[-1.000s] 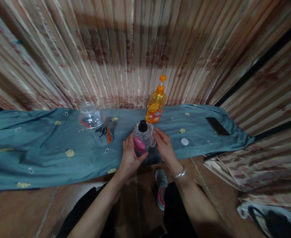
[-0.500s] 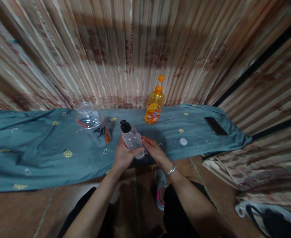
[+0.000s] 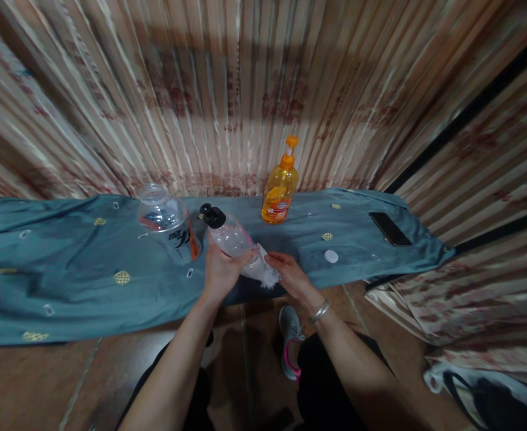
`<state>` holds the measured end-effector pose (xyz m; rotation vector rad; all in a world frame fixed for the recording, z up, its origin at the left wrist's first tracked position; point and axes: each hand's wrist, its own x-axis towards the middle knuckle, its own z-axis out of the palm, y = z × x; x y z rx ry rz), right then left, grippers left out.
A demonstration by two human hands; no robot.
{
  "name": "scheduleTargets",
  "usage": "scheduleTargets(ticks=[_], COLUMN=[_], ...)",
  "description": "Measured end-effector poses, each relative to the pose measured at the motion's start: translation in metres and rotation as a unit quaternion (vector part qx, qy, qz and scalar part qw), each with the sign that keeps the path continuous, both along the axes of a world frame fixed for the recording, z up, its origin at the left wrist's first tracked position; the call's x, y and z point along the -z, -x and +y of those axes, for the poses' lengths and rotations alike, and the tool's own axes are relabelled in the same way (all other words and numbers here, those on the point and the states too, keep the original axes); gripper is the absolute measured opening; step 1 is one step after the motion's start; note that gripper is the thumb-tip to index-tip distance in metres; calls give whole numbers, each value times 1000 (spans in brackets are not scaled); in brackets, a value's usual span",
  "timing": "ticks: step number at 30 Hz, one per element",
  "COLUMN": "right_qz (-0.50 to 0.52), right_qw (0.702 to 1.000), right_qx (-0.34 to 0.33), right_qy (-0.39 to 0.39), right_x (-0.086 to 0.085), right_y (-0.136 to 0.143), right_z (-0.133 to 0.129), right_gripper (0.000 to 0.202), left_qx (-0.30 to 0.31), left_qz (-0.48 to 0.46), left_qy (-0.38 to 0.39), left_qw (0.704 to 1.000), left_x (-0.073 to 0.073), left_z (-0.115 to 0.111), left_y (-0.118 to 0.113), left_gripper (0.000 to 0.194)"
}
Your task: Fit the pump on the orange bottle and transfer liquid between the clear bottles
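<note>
My left hand [image 3: 222, 267] is wrapped around a clear plastic bottle [image 3: 233, 237] with a black pump top. The bottle leans, its top toward the left and its base toward the lower right. A thin whitish label [image 3: 262, 258] with a little pink stands partly off its side near the base. My right hand [image 3: 290, 274] has its fingers closed at the edge of that label; the fingertips are partly hidden. Left of the bottle stands a wide-mouthed clear bottle [image 3: 170, 230], uncapped, with a grey and orange label. Behind, an orange pump bottle [image 3: 279, 193] stands upright.
A white round cap [image 3: 331, 256] and a black phone [image 3: 390, 229] lie to the right on the blue-green cloth [image 3: 84, 257] covering the narrow table. A pleated curtain [image 3: 227, 108] hangs close behind it. My feet and a tiled floor [image 3: 227, 365] show below.
The black-topped bottle has tilted further left and its base has swung right. My right hand has moved slightly right, and the label now stands out more from the bottle.
</note>
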<state>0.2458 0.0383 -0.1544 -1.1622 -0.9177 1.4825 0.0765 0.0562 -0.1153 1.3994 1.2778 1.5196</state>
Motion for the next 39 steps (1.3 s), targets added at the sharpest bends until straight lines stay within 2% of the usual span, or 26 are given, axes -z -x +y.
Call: scheduleTargets(ticks=[6,8,10,12,15,19,22,24,26,28,30,32,34,39], right_qz=[-53,-118,-243,-366,-469,-524,-514,-501,-475,-433,-384,-343,-333,-401], right_qw=[998,989,958,912,861,811,817,833,854,878,900,913,917,892], right_qx=[29,58,90,86,7,-73,-76,-36,-13,-16,-20,-15,2,107], right_qy=[-31,-72,-125,-161,-198,-249,-250,-232,-214,-203,-207,-220,-221,-181], right_x=[-12,-12,-10,-5,3,9,5,0,-6,-12,-16,-19,-19,-8], right_y=[-35,-46,-51,-49,-33,-16,-22,-32,-39,-41,-37,-33,-30,-27], right_z=[6,10,11,8,-2,-11,-7,0,9,18,27,34,42,59], right_gripper=[43,40,35,34,42,44,43,49,71,96,109,106,93,61], left_qx=[-24,-29,-32,-33,-32,-28,-23,-12,6,31,65,101,133,150], left_qz=[21,27,29,30,29,32,37,38,37,32,23,13,5,-12], left_qy=[15,18,20,21,21,18,11,5,1,-3,-3,0,1,-7], left_qw=[999,999,999,999,999,999,999,999,999,999,998,995,991,989], left_x=[4,5,3,2,-1,-2,-2,-4,-6,-7,-8,-7,-3,11], left_z=[4,5,5,6,8,12,18,22,27,32,36,40,46,60], left_y=[-3,-4,-4,-5,-6,-7,-8,-11,-16,-25,-35,-47,-58,-77], left_gripper=[65,67,70,71,70,69,69,69,69,67,67,66,68,78])
